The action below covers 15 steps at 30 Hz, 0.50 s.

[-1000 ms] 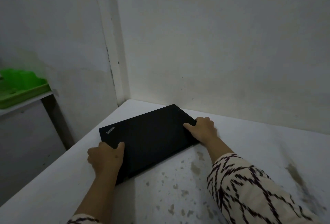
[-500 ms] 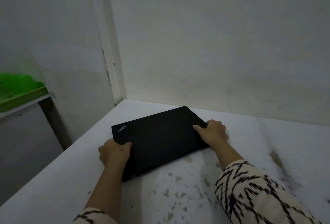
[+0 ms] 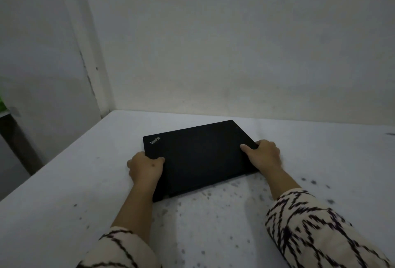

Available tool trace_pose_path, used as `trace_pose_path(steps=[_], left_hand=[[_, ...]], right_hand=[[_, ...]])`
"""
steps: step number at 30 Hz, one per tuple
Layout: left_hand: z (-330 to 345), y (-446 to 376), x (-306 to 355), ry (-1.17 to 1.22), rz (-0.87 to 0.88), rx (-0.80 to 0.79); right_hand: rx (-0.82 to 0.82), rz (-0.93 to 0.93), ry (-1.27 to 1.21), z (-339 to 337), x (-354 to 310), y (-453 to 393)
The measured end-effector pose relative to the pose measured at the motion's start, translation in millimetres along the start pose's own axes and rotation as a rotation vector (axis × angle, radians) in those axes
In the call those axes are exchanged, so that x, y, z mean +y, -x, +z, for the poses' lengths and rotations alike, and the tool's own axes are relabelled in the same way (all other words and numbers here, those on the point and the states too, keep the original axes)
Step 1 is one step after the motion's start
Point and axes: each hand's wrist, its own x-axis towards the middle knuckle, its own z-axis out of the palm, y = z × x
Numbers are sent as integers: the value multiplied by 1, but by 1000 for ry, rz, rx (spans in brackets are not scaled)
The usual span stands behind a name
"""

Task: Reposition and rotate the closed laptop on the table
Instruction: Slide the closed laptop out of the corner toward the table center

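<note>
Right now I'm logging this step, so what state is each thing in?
laptop: closed, lid up, flat on the table, skewed to its edges.
left hand: gripping the laptop's left edge, thumb on the lid.
right hand: gripping the laptop's right edge, thumb on the lid.
table: white, speckled with dark spots near the person.
</note>
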Motion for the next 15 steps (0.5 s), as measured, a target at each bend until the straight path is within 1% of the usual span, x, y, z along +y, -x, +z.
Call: trace_pose_path(steps=[9, 15], left_hand=[[35, 52, 11, -24, 16, -70], [44, 82, 10, -46, 11, -85]], right_hand=[[78, 76, -8, -51, 57, 18], [122, 98, -19, -69, 86, 35]])
